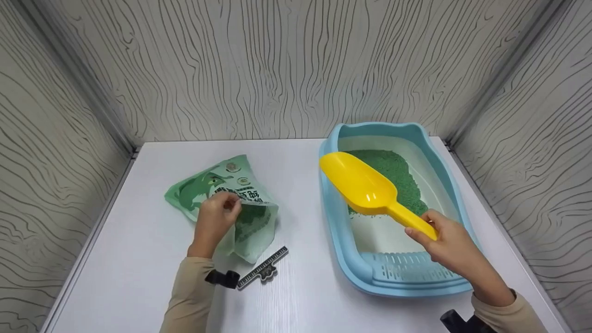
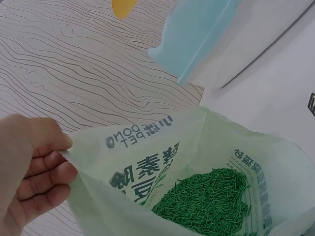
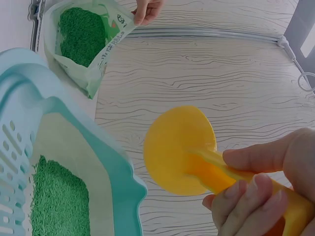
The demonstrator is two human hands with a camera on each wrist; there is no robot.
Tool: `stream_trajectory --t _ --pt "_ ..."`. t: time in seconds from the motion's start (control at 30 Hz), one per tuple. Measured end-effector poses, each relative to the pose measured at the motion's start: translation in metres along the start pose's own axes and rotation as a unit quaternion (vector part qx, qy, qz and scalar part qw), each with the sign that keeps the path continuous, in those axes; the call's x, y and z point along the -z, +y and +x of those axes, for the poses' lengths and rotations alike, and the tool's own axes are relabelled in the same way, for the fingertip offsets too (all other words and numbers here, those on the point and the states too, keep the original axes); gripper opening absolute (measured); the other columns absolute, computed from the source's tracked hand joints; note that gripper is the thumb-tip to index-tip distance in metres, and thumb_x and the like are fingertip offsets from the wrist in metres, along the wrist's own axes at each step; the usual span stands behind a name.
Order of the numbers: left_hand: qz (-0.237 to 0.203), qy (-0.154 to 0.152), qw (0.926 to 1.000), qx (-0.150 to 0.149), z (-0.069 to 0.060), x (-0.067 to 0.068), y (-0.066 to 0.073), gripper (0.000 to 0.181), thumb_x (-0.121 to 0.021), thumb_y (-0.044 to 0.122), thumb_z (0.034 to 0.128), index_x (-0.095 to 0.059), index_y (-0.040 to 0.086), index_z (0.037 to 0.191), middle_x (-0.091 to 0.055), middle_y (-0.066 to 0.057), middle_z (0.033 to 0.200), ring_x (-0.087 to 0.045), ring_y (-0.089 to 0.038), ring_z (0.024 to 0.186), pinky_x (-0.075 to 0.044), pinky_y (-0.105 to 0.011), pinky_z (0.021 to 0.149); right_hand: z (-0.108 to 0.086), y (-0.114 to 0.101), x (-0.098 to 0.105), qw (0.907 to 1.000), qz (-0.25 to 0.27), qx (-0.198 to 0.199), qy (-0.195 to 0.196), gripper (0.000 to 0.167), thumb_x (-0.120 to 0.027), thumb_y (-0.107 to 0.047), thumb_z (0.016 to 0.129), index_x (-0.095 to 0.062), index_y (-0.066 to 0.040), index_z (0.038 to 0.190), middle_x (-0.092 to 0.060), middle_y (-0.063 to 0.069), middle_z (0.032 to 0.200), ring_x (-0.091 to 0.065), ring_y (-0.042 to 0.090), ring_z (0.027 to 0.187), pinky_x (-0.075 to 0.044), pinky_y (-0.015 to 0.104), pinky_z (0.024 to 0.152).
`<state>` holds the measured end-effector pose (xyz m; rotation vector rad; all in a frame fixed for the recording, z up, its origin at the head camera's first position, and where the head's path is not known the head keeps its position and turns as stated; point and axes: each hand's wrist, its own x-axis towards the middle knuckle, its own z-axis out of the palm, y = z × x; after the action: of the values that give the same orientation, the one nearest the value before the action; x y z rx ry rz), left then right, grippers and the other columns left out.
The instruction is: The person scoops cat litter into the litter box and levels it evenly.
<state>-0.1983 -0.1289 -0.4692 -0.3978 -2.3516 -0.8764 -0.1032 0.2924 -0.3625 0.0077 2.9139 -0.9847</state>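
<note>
Scoop of rounded yellow plastic [image 1: 358, 182] in its grip, the right hand [image 1: 448, 243] hangs over an oblong blue plastic tray [image 1: 334, 231] at right while the left hand [image 1: 215, 217] pinches a slack pale-green plastic bag [image 1: 249, 187], best held gaping, centre-left.

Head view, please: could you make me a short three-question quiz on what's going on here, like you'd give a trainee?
1. Which hand holds the yellow scoop?
2. True or false: the left hand holds the edge of the green bag.
3. Where does the dark marked strip lie? A: in the blue tray; B: on the white table; C: in the bag.

Key: 1. the right hand; 2. true; 3. B.
</note>
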Motion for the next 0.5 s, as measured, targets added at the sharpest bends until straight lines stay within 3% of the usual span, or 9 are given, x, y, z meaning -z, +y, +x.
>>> stream_trajectory --t 0.27,0.5 --pt "0.02 0.032 0.999 -0.023 0.009 -0.005 0.002 0.004 -0.068 0.001 0.082 -0.066 0.0 0.079 -0.068 -0.012 0.071 -0.064 -0.02 0.062 -0.055 -0.032 0.056 0.0 -0.009 -0.008 0.9995 0.005 0.02 -0.023 0.025 -0.065 -0.023 0.09 -0.053 -0.002 0.097 -0.053 0.005 0.068 -0.046 0.007 0.046 -0.043 0.016 0.042" --pt "0.027 0.047 0.9984 -0.014 0.019 -0.014 0.004 0.004 -0.067 0.001 0.0825 -0.065 -0.001 0.079 -0.068 -0.013 0.071 -0.064 -0.02 0.063 -0.055 -0.033 0.056 0.002 -0.017 -0.019 0.9982 0.005 0.04 -0.044 0.025 -0.067 -0.023 0.088 -0.055 -0.003 0.096 -0.055 0.004 0.069 -0.045 0.006 0.048 -0.04 0.015 0.042"
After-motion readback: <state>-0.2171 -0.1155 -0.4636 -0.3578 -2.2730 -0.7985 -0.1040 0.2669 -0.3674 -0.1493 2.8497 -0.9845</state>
